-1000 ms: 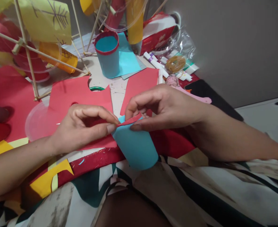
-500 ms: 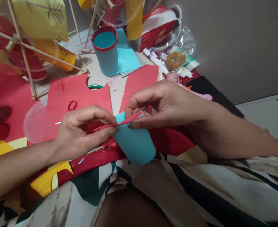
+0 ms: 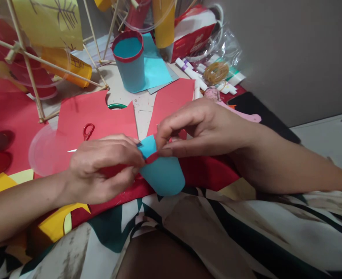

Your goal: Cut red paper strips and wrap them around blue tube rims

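Over my lap a light-blue paper cup [image 3: 165, 176] is tilted, its mouth toward the table. A red paper strip [image 3: 152, 157] lies along the near side of its rim. My right hand [image 3: 188, 130] pinches strip and rim together, thumb outside and fingers at the mouth. At the rim's left side, my left hand [image 3: 108, 166] is closed with its fingertips on the strip; the strip's left end is hidden behind it. On the table stands a similar blue cup [image 3: 131, 73] with a red band around its rim.
Red paper sheets [image 3: 118, 120] cover much of the table, with red-handled scissors [image 3: 88, 131] and a clear plastic lid [image 3: 44, 151] at left. A bamboo-stick frame [image 3: 28, 58] rises at back left. Glue sticks, rubber bands [image 3: 215, 73] and a black phone-like slab [image 3: 255, 108] lie at right.
My left hand has rolled over and closed in on the rim's left side. The strip now lies flatter against the cup, which has shifted slightly left and up.
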A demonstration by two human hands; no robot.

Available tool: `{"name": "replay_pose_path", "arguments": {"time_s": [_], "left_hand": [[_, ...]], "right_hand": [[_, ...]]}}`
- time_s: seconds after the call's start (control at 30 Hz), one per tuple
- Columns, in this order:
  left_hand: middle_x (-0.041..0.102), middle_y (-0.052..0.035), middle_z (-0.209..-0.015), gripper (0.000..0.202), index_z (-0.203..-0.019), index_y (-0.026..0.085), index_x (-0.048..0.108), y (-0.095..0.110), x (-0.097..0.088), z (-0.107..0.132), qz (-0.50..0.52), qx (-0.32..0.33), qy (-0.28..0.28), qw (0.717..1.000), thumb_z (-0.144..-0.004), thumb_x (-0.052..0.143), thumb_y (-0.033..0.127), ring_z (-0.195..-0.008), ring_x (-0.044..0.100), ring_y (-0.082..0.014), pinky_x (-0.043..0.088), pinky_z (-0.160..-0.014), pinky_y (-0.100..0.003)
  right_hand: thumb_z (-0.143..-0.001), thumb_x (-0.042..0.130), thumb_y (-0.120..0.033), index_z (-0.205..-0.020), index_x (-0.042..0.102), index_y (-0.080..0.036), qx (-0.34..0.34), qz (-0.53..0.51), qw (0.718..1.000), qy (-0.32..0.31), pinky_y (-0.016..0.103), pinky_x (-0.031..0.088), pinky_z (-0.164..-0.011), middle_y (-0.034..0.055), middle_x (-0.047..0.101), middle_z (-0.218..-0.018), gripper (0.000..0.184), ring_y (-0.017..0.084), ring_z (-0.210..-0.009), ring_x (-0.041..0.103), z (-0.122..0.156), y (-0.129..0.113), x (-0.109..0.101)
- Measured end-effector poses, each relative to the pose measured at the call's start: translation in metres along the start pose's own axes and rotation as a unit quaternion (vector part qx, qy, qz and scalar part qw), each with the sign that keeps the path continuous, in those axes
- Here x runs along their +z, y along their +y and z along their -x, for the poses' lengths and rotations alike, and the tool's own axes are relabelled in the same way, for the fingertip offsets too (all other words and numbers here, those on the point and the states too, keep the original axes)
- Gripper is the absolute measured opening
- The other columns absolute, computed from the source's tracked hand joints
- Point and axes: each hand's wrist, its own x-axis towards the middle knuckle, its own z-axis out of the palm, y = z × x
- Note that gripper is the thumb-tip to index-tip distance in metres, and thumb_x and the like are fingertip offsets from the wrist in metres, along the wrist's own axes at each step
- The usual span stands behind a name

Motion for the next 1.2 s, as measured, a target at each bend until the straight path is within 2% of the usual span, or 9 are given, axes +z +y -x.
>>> {"name": "replay_pose_path", "arguments": {"time_s": [0.07, 0.17, 0.37, 0.53, 0.73, 0.87, 0.93, 1.07, 1.2], "left_hand": [[0.076, -0.0054, -0.080, 0.022, -0.094, 0.017, 0.070, 0.001, 0.000, 0.000, -0.020, -0.002, -0.025, 0.999, -0.078, 0.070, 0.002, -0.076, 0.074, -0.0181, 0.063, -0.080, -0.032], [0.075, -0.0032, -0.077, 0.017, -0.091, 0.020, 0.069, 0.003, 0.003, 0.001, -0.015, -0.033, -0.011, 0.999, -0.082, 0.070, 0.006, -0.075, 0.073, -0.0174, 0.063, -0.077, -0.031], [0.073, -0.0004, -0.077, 0.006, -0.089, 0.020, 0.070, 0.008, 0.009, 0.002, 0.023, -0.206, 0.047, 0.977, -0.086, 0.074, 0.021, -0.068, 0.070, -0.0133, 0.059, -0.064, -0.023], [0.076, -0.0006, -0.079, 0.006, -0.091, 0.020, 0.075, 0.010, 0.006, -0.002, 0.068, -0.273, 0.016, 0.959, -0.088, 0.073, 0.024, -0.067, 0.069, -0.0133, 0.057, -0.059, -0.021], [0.069, 0.0013, -0.076, 0.003, -0.088, 0.020, 0.069, 0.016, -0.004, -0.006, -0.013, -0.201, 0.008, 0.979, -0.090, 0.068, 0.019, -0.069, 0.063, -0.0125, 0.053, -0.063, -0.024], [0.067, 0.0043, -0.077, 0.009, -0.093, 0.023, 0.064, 0.023, -0.018, -0.005, -0.134, -0.108, -0.005, 0.985, -0.091, 0.064, 0.014, -0.070, 0.062, -0.0124, 0.054, -0.092, -0.033], [0.069, 0.0042, -0.081, 0.010, -0.096, 0.024, 0.063, 0.024, -0.023, -0.004, -0.227, -0.053, -0.038, 0.972, -0.091, 0.061, 0.016, -0.072, 0.064, -0.0136, 0.046, -0.108, -0.039], [0.069, 0.0032, -0.078, 0.011, -0.100, 0.024, 0.062, 0.022, -0.019, -0.002, -0.367, 0.063, -0.064, 0.926, -0.091, 0.060, 0.018, -0.068, 0.062, -0.0146, 0.037, -0.118, -0.045], [0.067, 0.0045, -0.071, 0.014, -0.096, 0.024, 0.063, 0.016, -0.008, -0.001, -0.370, 0.081, -0.042, 0.924, -0.091, 0.057, 0.012, -0.062, 0.060, -0.0128, 0.043, -0.114, -0.045]], "right_hand": [[-0.094, 0.065, -0.021, -0.082, 0.069, -0.013, -0.002, 0.022, 1.000, -0.012, 0.017, 0.037, -0.053, -0.0027, 0.061, -0.069, 0.015, 0.004, -0.060, 0.049, -0.001, -0.001, 0.000], [-0.095, 0.064, -0.019, -0.082, 0.067, -0.013, -0.014, 0.045, 0.999, -0.017, 0.017, 0.036, -0.054, -0.0028, 0.061, -0.070, 0.015, 0.004, -0.060, 0.048, -0.001, -0.002, 0.000], [-0.098, 0.060, -0.022, -0.084, 0.066, -0.014, -0.057, 0.090, 0.994, 0.003, 0.018, 0.040, -0.060, -0.0019, 0.062, -0.074, 0.017, 0.005, -0.064, 0.051, 0.000, 0.000, 0.001], [-0.099, 0.059, -0.023, -0.085, 0.066, -0.014, -0.076, 0.141, 0.987, 0.021, 0.018, 0.042, -0.064, -0.0005, 0.065, -0.076, 0.018, 0.006, -0.065, 0.053, 0.002, -0.002, 0.002], [-0.098, 0.063, -0.028, -0.093, 0.072, -0.016, -0.074, 0.105, 0.988, 0.085, 0.020, 0.050, -0.070, 0.0003, 0.071, -0.081, 0.016, 0.009, -0.073, 0.064, 0.002, -0.003, 0.004], [-0.092, 0.070, -0.029, -0.106, 0.075, -0.021, -0.103, 0.073, 0.959, 0.253, 0.027, 0.057, -0.084, 0.0064, 0.076, -0.109, 0.017, 0.018, -0.105, 0.070, 0.004, -0.004, 0.004], [-0.091, 0.071, -0.026, -0.105, 0.076, -0.022, -0.119, 0.066, 0.944, 0.302, 0.029, 0.059, -0.084, 0.0073, 0.076, -0.111, 0.015, 0.019, -0.105, 0.070, 0.004, -0.005, 0.004], [-0.089, 0.073, -0.020, -0.104, 0.074, -0.020, -0.208, 0.119, 0.943, 0.231, 0.025, 0.057, -0.087, 0.0057, 0.078, -0.103, 0.015, 0.014, -0.100, 0.072, 0.004, -0.006, 0.007], [-0.097, 0.062, -0.021, -0.100, 0.071, -0.018, -0.214, 0.211, 0.948, 0.110, 0.019, 0.054, -0.083, 0.0094, 0.076, -0.104, 0.009, 0.011, -0.098, 0.071, 0.003, -0.005, 0.012]]}}
